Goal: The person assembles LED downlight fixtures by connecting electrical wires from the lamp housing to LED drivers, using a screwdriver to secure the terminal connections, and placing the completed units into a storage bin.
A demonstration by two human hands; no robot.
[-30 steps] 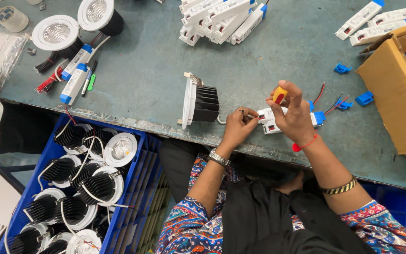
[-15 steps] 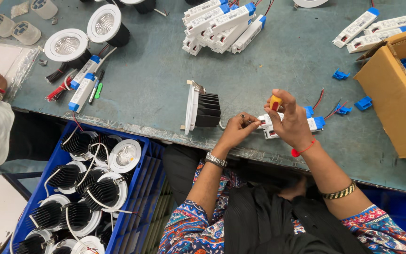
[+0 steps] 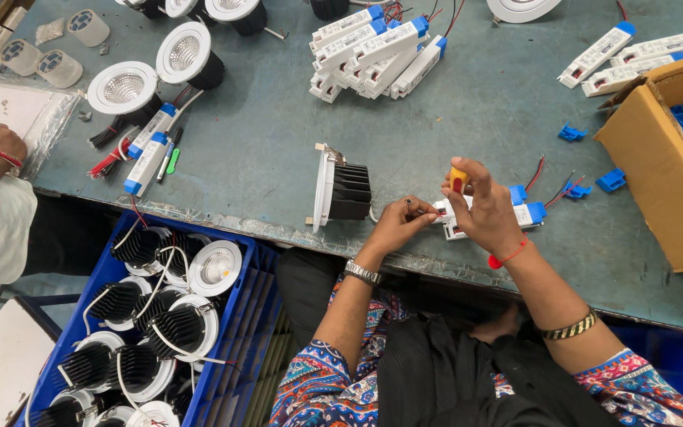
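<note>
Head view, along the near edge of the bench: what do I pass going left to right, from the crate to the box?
Blue crate of downlights → black-finned downlight on its side → left hand → right hand holding a yellow-handled screwdriver → loose blue clip → cardboard box.

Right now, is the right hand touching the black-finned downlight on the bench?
Apart. The head view shows bare bench between the right hand, which grips a yellow-handled screwdriver, and the black-finned downlight.
</note>
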